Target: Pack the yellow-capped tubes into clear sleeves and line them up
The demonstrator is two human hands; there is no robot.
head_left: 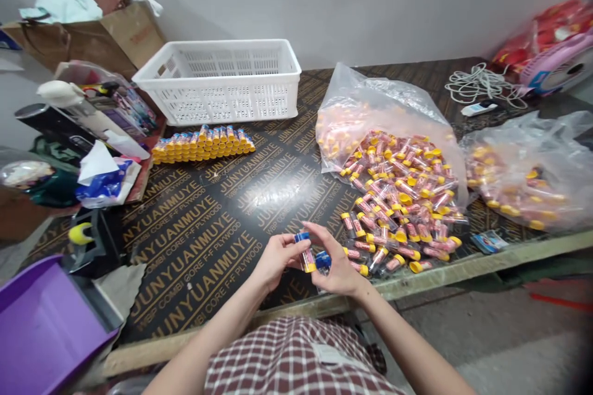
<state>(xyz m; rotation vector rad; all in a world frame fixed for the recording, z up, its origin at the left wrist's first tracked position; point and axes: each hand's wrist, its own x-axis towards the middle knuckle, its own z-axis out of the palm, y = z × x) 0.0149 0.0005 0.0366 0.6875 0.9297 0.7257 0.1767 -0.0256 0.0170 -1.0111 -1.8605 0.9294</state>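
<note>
blue-capped tube [307, 255]: left hand [277, 258] pinches it; right hand [340, 268] curls beside, grip indeterminable. apparent step: capping; next move seemingly calls for firm, straight pressure.

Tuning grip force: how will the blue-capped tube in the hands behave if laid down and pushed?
The tube would likely roll if laid on its side: its body looks round. It is probably light, being small and held between finger and thumb of the left hand. It may also slide easily, since the tabletop looks glossy.
</note>
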